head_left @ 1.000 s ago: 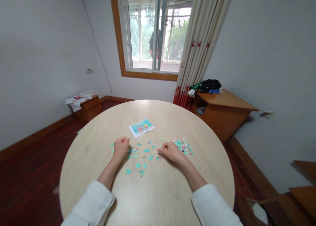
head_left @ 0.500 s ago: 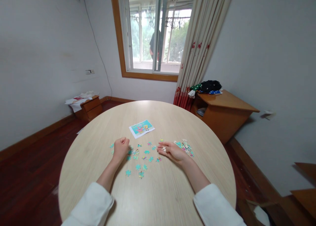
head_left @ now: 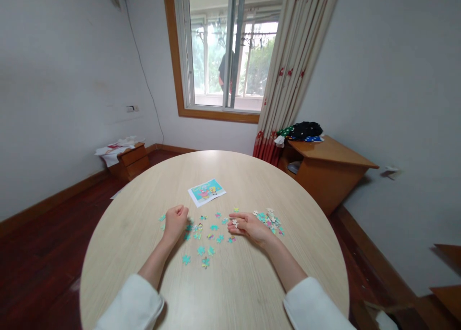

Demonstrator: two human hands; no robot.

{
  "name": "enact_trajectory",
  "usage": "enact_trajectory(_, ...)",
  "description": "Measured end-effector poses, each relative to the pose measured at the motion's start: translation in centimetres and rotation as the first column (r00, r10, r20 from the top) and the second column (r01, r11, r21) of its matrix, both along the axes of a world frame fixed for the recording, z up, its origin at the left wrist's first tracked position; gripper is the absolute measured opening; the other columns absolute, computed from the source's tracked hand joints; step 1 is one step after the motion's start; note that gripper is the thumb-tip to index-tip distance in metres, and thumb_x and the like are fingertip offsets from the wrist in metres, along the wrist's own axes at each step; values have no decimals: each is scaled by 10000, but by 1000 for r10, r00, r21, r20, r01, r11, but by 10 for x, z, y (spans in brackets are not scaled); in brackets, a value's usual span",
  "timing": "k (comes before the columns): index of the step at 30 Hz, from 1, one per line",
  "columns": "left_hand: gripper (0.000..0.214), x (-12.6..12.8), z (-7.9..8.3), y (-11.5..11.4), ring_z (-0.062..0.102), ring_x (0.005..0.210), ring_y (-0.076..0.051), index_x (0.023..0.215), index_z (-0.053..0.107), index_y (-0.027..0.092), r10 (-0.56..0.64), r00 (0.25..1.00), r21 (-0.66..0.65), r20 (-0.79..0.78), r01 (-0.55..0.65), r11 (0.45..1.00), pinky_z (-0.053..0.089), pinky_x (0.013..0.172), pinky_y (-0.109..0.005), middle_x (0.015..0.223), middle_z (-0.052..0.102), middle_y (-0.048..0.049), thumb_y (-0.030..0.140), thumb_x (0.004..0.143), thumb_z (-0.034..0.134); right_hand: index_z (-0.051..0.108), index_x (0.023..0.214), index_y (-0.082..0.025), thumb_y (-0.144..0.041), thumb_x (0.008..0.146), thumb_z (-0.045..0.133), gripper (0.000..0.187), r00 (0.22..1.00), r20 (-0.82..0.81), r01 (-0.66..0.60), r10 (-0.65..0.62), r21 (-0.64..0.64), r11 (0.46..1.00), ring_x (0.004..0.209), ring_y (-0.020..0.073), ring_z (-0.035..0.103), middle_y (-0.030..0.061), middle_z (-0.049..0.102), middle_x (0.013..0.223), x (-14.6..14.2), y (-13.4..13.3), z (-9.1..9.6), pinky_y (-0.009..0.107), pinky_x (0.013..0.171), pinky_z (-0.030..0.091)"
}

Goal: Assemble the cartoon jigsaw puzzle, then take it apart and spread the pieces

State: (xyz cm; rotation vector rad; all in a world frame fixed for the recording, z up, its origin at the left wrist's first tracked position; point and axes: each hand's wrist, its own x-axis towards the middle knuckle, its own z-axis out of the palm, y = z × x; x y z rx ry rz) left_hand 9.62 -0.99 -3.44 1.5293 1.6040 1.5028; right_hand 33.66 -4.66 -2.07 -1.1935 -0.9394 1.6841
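Observation:
My left hand [head_left: 175, 223] is curled into a fist on the table, at the left side of the scattered jigsaw pieces. Whatever its fingers may enclose is hidden. In my right hand [head_left: 252, 228], turned partly palm up, a jigsaw piece [head_left: 235, 223] lies at the fingers with its pale back showing. Several turquoise jigsaw pieces [head_left: 200, 250] are spread between and in front of my hands. Just beyond the right hand is a heap of jigsaw pieces [head_left: 272, 220], some pale side up. A small cartoon picture sheet [head_left: 207, 192] lies farther back.
The round wooden table [head_left: 237, 291] holds all of this. Behind it are a window [head_left: 209, 56] and a long curtain [head_left: 288, 70]. At the right stands a wooden desk [head_left: 334, 152] with cloths on top; at the left, a small drawer cabinet [head_left: 135, 162] carries papers. A person is outside the window.
My right hand has shifted slightly left with the piece, which now sits nearer the fingertips. The left fist keeps its place, and the view has tipped up a little.

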Motion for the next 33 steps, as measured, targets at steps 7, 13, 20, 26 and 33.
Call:
enact_trajectory(7,275,0,2,-1,194,448,-78,479,169,249,8,1000,-19,21,-8,1000,138,459,-235,477,155,66,365,592,392,625,953,-106,-67,696,642,260,996,89,20,-27,83,996,665,134,671,57,693,696,-2,4,-9,266,660,555)
enact_trajectory(13,274,2,5,-2,194,447,-78,476,171,250,5,1000,-22,16,-4,1000,138,459,-233,474,154,66,374,587,388,674,733,-128,-186,712,635,73,881,467,-104,-81,358,928,615,147,626,39,677,644,1,4,-12,271,618,484)
enact_trajectory(20,278,1,2,-1,192,447,-80,481,161,248,0,1000,-17,14,0,1000,136,456,-232,473,151,66,365,592,388,686,701,-159,-105,736,645,76,594,762,-424,-259,569,705,774,158,612,49,675,757,5,0,-7,268,736,446)
enact_trajectory(26,279,0,-1,1,198,444,-81,475,171,248,-1,1000,-18,-2,1,1000,143,454,-231,472,156,66,366,600,391,697,722,-154,-69,776,621,126,436,855,-555,-279,500,665,857,153,585,65,640,846,4,0,-8,255,770,433)
enact_trajectory(33,281,1,1,-1,196,448,-82,485,167,249,-1,1000,-24,19,1,1000,145,452,-230,475,157,67,362,603,396,719,750,-157,-117,806,610,129,296,927,-605,-231,369,706,888,178,572,73,658,855,2,-5,-1,273,785,413)
